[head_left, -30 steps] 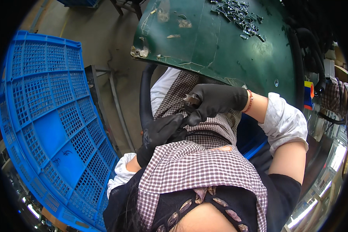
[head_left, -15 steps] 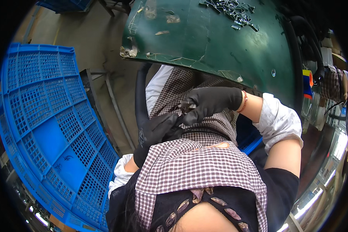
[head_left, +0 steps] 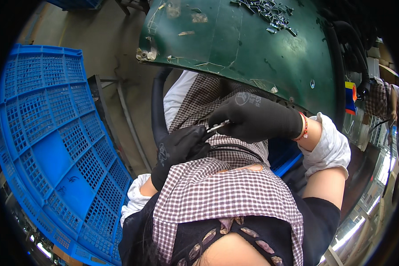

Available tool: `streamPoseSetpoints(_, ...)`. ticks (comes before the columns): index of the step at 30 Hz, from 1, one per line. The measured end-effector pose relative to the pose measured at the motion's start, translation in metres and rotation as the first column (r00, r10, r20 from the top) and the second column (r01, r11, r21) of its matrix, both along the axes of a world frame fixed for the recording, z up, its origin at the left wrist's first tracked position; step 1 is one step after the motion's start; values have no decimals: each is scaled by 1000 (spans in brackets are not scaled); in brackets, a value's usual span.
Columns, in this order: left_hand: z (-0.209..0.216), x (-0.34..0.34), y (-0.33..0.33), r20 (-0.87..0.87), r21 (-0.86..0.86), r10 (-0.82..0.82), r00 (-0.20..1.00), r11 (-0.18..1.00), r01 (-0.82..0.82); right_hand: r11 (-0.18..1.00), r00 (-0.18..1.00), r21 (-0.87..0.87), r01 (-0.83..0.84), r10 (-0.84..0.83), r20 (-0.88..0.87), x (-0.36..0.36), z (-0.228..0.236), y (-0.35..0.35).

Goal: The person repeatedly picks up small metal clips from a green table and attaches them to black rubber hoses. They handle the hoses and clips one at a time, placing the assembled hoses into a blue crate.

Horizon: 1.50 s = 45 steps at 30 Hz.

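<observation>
Over my lap, a small, thin, silvery metal piece (head_left: 217, 127) bridges the gap between my two gloved hands; its exact shape is mostly covered by fingers. My left hand (head_left: 179, 146), in a black glove, is closed with its fingertips pinching the near-left end. From the right, my right hand (head_left: 257, 119), also black-gloved, bends over with thumb and forefinger closed on the other end. On the green table (head_left: 199, 44) ahead lies a pile of small shiny bent metal pieces (head_left: 272, 15).
A large blue plastic crate (head_left: 53, 150) stands at my left, next to a metal frame (head_left: 128, 119). The table's near edge lies just beyond my hands. A black hose (head_left: 363, 66) and an orange, yellow and blue object (head_left: 350, 97) are at the right. Another person (head_left: 379, 102) is farther right.
My right hand has turned so its back faces up, and its wrist has shifted right. More of the metal piece now shows between the hands. My left hand stays nearly in place.
</observation>
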<state>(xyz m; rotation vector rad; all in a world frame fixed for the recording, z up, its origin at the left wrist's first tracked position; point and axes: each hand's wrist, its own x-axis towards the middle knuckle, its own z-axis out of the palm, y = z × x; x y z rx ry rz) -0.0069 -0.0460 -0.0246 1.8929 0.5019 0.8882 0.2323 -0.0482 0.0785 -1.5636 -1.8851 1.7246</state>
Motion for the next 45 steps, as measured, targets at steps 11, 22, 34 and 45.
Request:
streamPoseSetpoints(11, -10, -10, -7, -143, -57, -55, 988, 997, 48, 967, 995, 253, 15, -40, 91, -18, -12, -13)
streamPoseSetpoints(22, 0, -7, 3, 31, -56, -34, 999, 998, 36, 930, 986, 368, 10, -71, 152, 15, 3, -13)
streamPoseSetpoints(34, 13, -3, -6, 7, -108, 24, 1000, 994, -23, 901, 921, 246, -356, 295, 255, 16, 16, 7)
streamPoseSetpoints(45, 10, -12, 0, -225, -686, -279, 934, 726, 52, 813, 870, 338, -474, 371, 326, 2, 13, 11)
